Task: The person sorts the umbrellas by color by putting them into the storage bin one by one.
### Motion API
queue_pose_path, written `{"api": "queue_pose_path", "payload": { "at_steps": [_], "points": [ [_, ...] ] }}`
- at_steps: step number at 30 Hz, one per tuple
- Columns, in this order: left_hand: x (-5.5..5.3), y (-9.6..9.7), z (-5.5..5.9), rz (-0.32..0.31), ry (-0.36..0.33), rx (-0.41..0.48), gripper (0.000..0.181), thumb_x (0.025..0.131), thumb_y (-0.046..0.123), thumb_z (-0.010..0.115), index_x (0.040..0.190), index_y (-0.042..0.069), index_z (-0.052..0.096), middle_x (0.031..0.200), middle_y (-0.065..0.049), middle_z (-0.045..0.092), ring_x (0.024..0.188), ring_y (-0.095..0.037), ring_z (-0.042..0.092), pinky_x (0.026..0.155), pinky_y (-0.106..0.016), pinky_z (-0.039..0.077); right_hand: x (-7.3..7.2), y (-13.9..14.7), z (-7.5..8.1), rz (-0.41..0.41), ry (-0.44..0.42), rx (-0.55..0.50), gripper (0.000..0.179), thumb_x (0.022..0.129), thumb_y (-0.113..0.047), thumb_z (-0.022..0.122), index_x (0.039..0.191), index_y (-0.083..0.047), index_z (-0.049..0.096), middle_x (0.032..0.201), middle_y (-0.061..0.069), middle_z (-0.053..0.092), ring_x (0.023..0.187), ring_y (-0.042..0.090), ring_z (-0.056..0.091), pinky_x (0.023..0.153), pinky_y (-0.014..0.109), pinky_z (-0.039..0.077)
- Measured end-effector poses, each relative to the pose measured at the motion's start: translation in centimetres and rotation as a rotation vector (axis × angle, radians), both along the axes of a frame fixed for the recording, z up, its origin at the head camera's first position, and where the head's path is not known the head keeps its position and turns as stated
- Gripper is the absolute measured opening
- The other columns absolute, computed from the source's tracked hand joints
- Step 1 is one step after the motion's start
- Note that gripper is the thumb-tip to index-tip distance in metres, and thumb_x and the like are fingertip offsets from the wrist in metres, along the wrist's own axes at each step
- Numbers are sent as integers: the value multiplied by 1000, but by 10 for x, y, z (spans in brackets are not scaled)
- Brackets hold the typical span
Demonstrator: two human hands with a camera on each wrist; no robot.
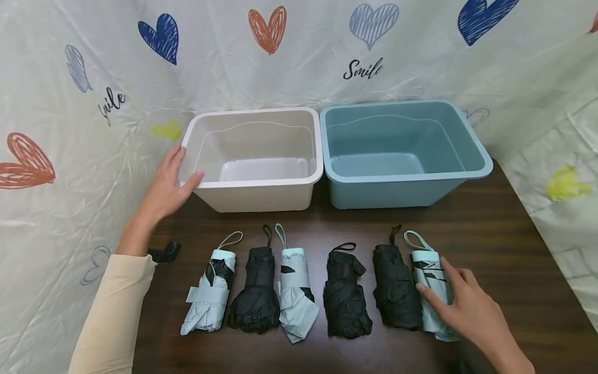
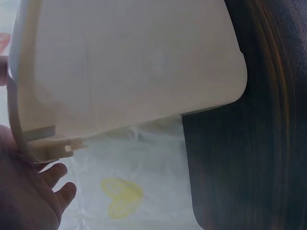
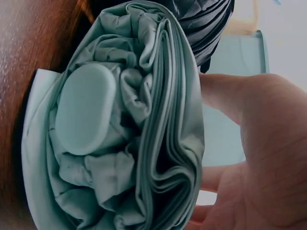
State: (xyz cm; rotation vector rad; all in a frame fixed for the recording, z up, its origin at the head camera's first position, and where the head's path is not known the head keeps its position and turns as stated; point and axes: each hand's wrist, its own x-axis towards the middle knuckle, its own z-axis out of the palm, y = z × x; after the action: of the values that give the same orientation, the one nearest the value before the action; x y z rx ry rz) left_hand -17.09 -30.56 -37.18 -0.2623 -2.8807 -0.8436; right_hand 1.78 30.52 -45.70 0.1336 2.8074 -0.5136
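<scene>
My left hand [image 1: 167,188] holds the left end of a beige plastic bin [image 1: 254,197], thumb over the rim near the front corner and fingers along the outer side. In the left wrist view, fingertips [image 2: 56,173] show beside the bin's rim. At the right end of a row of folded umbrellas, my right hand [image 1: 474,309] grips a light blue umbrella [image 1: 429,259], thumb across its top and fingers on its far right side. The right wrist view shows this umbrella's pleated end and oval cap [image 3: 86,109] up close.
Left of it lie a black umbrella [image 1: 396,291], another black one [image 1: 347,301], a light blue one [image 1: 295,291], a third black one [image 1: 256,296] and a light blue one [image 1: 212,296]. A blue bin [image 1: 383,195] stands against the beige one. Heart-printed cloth [image 1: 299,62] hangs behind.
</scene>
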Motion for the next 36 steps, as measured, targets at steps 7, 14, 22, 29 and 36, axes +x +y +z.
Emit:
{"api": "queue_pose_path", "payload": {
  "at_steps": [7,14,22,29,36],
  "points": [
    [-7,-1,1,6,-29,-21,91,103,53,56,169,3,19,178,-19,16,162,-46,22,129,-67,21,0,0,0,-19,-14,40,110,95,-74,59,165,2,24,135,44,45,88,44,66,57,52,50],
    [-14,0,2,-9,0,-72,89,103,52,56,168,2,21,177,-19,19,162,-46,24,129,-67,22,-1,1,0,-26,-37,53,110,94,-76,59,166,1,24,133,44,48,83,37,65,54,45,46],
    [-13,0,-2,-13,-9,-116,89,104,55,50,169,1,19,178,-19,16,157,-55,26,125,-73,20,-1,2,-2,-38,-103,63,115,92,-79,56,167,0,19,135,46,45,83,35,65,53,42,45],
    [-16,1,0,-24,-12,-170,88,104,50,50,168,-2,17,177,-21,16,159,-52,25,125,-73,21,-1,1,-1,-40,-73,72,112,93,-77,58,164,3,25,130,43,49,81,31,62,53,42,44],
    [-14,4,2,-8,-14,-205,88,100,42,52,167,-5,17,176,-24,18,159,-48,24,125,-70,21,-4,-1,4,-19,-95,91,114,91,-78,60,163,4,27,126,42,51,80,30,62,53,42,45]
  ]
}}
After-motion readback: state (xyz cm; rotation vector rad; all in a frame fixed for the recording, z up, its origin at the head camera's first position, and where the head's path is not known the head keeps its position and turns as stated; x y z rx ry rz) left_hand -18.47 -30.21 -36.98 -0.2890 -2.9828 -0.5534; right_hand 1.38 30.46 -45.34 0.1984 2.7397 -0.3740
